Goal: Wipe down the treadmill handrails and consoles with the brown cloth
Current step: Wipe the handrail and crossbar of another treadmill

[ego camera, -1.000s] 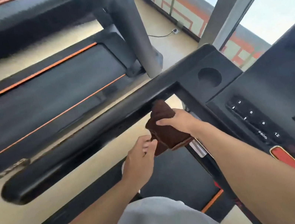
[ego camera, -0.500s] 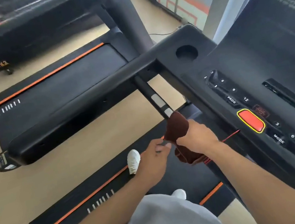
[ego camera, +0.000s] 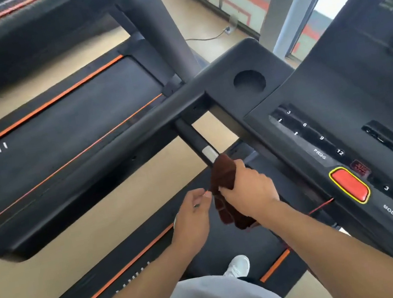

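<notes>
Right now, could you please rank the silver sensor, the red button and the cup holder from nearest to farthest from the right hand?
1. Silver sensor, on the bar just beyond the right hand.
2. Red button, to its right.
3. Cup holder, at the console corner.
</notes>
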Demonstrator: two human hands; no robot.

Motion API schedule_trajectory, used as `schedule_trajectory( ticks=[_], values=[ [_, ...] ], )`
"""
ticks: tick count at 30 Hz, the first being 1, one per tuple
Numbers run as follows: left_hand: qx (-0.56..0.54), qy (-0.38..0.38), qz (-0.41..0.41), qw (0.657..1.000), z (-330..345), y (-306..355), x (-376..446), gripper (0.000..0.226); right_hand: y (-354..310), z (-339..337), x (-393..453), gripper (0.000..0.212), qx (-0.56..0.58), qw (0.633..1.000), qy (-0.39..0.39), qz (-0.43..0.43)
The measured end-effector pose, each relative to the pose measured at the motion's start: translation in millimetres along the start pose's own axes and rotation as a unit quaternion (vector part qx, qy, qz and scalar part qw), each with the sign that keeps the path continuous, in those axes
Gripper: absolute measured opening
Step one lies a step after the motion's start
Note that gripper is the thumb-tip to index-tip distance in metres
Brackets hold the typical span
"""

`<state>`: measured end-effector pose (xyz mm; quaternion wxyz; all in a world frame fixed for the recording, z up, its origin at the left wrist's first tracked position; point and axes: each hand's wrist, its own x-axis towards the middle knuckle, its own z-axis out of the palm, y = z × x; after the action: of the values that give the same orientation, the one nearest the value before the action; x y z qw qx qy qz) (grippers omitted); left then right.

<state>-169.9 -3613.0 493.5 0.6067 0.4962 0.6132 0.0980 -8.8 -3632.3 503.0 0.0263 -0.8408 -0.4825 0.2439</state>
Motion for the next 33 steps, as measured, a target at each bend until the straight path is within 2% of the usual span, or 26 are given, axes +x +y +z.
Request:
schedule_trajectory(
  ticks=[2,5,8,10,13,15,17,19,20,21,23,25,27,29,33],
  values=[
    [-0.01,0.005,0.006,1.0,-12,6,11,0.028,-19,-3,25,0.048,0.001,1.0,0.003,-0.019],
    [0.001,0.022,0.002,1.0,-33,16,28,0.025,-60,2,62,0.053,-0.056,0.994,0.064,-0.063],
    [0.01,0.028,0.014,0.999,-56,27,44,0.024,-89,3,87,0.063,-0.066,0.991,0.095,-0.067],
    [0.006,0.027,0.018,0.999,-71,32,55,0.024,-95,1,96,0.06,-0.049,0.992,0.096,-0.066],
    [0.023,0.02,0.025,0.999,-88,36,73,0.022,-95,-8,112,0.059,0.063,0.997,0.046,-0.019],
    [0.021,0.011,0.031,0.999,-96,40,82,0.021,-95,-16,126,0.07,0.158,0.987,-0.028,0.017],
    [0.028,-0.013,0.039,0.999,-100,44,89,0.023,-91,-25,135,0.071,0.284,0.952,-0.104,0.047],
    [0.028,-0.035,0.04,0.998,-101,50,96,0.02,-85,-34,136,0.063,0.404,0.888,-0.184,0.116],
    [0.027,-0.041,0.039,0.998,-101,52,98,0.018,-82,-36,134,0.063,0.431,0.865,-0.213,0.146],
    [0.027,-0.045,0.039,0.998,-101,54,101,0.016,-79,-37,132,0.062,0.431,0.858,-0.231,0.157],
    [0.02,-0.05,0.047,0.997,-101,57,105,0.013,-77,-34,128,0.057,0.409,0.87,-0.231,0.15],
    [0.005,-0.055,0.05,0.997,-99,59,108,0.012,-78,-30,125,0.048,0.356,0.905,-0.195,0.124],
    [0.002,-0.061,0.042,0.997,-93,59,109,0.013,-82,-26,118,0.036,0.246,0.954,-0.147,0.083],
    [0.018,-0.081,0.032,0.996,-86,56,110,0.013,-88,-19,107,0.037,0.134,0.984,-0.08,0.082],
    [0.052,-0.115,0.015,0.992,-76,53,107,0.019,-98,-2,81,0.036,-0.039,0.993,0.042,0.098]
  ],
)
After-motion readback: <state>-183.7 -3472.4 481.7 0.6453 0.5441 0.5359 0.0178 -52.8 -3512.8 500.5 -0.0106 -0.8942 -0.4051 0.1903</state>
